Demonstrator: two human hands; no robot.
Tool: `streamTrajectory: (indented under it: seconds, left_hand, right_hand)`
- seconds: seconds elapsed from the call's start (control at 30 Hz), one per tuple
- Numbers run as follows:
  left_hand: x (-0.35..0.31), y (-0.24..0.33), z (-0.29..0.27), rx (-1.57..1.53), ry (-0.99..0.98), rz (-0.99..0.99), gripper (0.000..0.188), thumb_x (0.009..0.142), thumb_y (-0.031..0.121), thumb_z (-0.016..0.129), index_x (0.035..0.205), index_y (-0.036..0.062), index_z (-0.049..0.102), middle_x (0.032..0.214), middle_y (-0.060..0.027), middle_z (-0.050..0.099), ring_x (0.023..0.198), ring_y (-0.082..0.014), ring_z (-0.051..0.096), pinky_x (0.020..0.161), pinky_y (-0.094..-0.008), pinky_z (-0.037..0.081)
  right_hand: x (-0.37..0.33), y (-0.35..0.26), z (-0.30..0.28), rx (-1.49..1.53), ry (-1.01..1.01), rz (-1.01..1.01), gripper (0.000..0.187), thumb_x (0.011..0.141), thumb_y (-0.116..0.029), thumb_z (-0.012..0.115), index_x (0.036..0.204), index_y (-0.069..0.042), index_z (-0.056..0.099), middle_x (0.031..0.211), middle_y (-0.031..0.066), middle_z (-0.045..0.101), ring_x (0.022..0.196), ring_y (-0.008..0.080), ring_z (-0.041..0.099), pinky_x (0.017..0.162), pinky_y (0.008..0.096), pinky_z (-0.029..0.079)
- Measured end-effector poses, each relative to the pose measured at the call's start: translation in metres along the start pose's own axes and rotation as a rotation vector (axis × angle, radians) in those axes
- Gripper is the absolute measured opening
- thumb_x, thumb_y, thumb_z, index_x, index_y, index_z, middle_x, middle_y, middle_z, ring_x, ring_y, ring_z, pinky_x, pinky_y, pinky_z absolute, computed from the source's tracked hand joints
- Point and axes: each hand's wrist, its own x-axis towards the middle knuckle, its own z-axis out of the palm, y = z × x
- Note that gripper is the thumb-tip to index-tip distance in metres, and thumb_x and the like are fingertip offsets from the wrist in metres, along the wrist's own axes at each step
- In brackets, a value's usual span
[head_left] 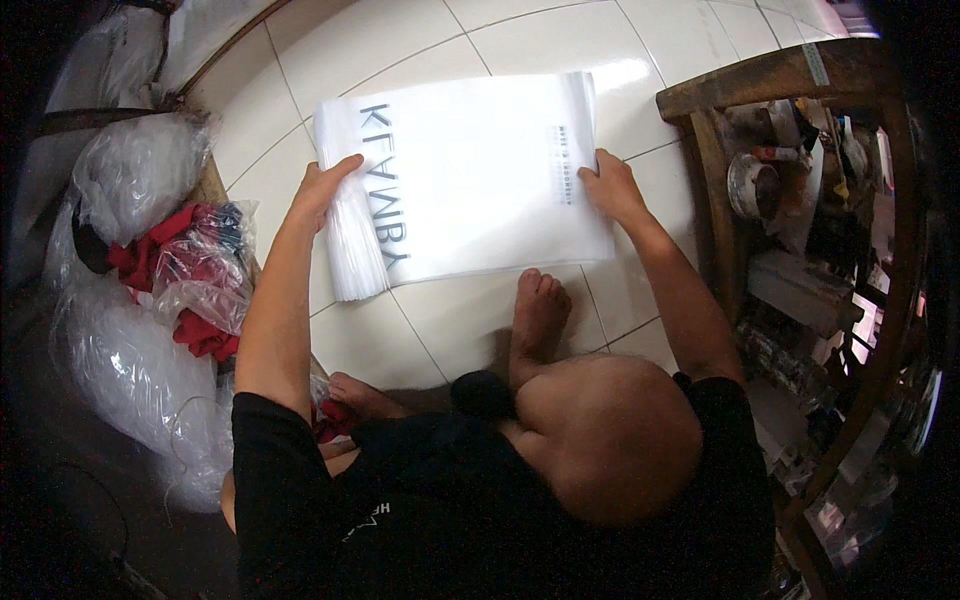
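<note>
A thick stack of white, partly see-through plastic bags [470, 180] with dark print spans the space between my two hands. Its left side fans into many loose layered edges that bulge outward. My left hand [327, 188] is closed on that layered side, thumb on top and fingers hidden beneath. Around the right edge my right hand [613, 187] is closed too, its thumb pressing the upper face. The stack looks nearly flat over the floor; I cannot tell whether its underside touches the tiles.
White floor tiles [420, 345] lie below. On the left sit a heap of clear plastic wrap [140, 350] and red cloth [208, 335] in a clear bag. A wooden rack [712, 200] crowded with odds and ends stands on the right. My bare foot [540, 305] is just below the stack.
</note>
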Motion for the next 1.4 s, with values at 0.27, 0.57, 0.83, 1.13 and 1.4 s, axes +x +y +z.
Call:
streamTrajectory:
  seconds: [0.27,0.57,0.83,1.13,1.4]
  left_hand:
    - [0.010,-0.009,-0.006,0.056,0.005,-0.004,0.079,0.080,0.032,0.074,0.131,-0.0128,0.036,0.115,-0.0249,0.059,0.096,-0.0299,0.066,0.081,-0.0410,0.057]
    - [0.031,-0.027,-0.024,0.062,-0.100,-0.034,0.070,0.081,0.025,0.069,0.132,-0.0126,0.039,0.115,-0.0248,0.060,0.095,-0.0314,0.066,0.083,-0.0409,0.056]
    - [0.012,-0.007,-0.018,0.033,-0.134,-0.057,0.067,0.084,0.022,0.067,0.133,-0.0132,0.039,0.116,-0.0250,0.061,0.097,-0.0303,0.066,0.083,-0.0394,0.056]
    - [0.020,-0.019,-0.022,-0.001,-0.131,-0.048,0.067,0.084,0.022,0.066,0.134,-0.0128,0.038,0.119,-0.0253,0.060,0.099,-0.0300,0.066,0.085,-0.0410,0.056]
    - [0.011,-0.014,-0.021,-0.016,-0.147,-0.063,0.068,0.085,0.023,0.066,0.138,-0.0101,0.037,0.122,-0.0215,0.059,0.104,-0.0276,0.062,0.091,-0.0386,0.053]
  right_hand:
    - [0.063,-0.049,-0.032,-0.221,0.432,-0.495,0.054,0.085,-0.023,0.069,0.132,-0.001,0.053,0.125,0.0237,0.057,0.114,0.0399,0.055,0.098,0.0455,0.046]
    - [0.145,-0.096,-0.017,-0.558,0.027,-0.575,0.031,0.096,-0.022,0.053,0.122,-0.005,0.059,0.123,0.0125,0.060,0.115,0.0307,0.058,0.097,0.0429,0.052]
    - [0.143,-0.088,-0.015,-0.574,0.069,-0.657,0.027,0.096,-0.015,0.050,0.118,-0.004,0.061,0.117,0.0147,0.062,0.113,0.0306,0.060,0.098,0.0416,0.051]
    - [0.143,-0.102,-0.018,-0.584,-0.037,-0.619,0.030,0.099,-0.021,0.049,0.122,-0.006,0.061,0.122,0.0141,0.061,0.115,0.0311,0.059,0.100,0.0413,0.050]
    - [0.142,-0.111,-0.006,-0.492,0.056,-0.742,0.030,0.098,-0.021,0.052,0.123,-0.008,0.062,0.117,0.0110,0.063,0.113,0.0289,0.059,0.096,0.0413,0.051]
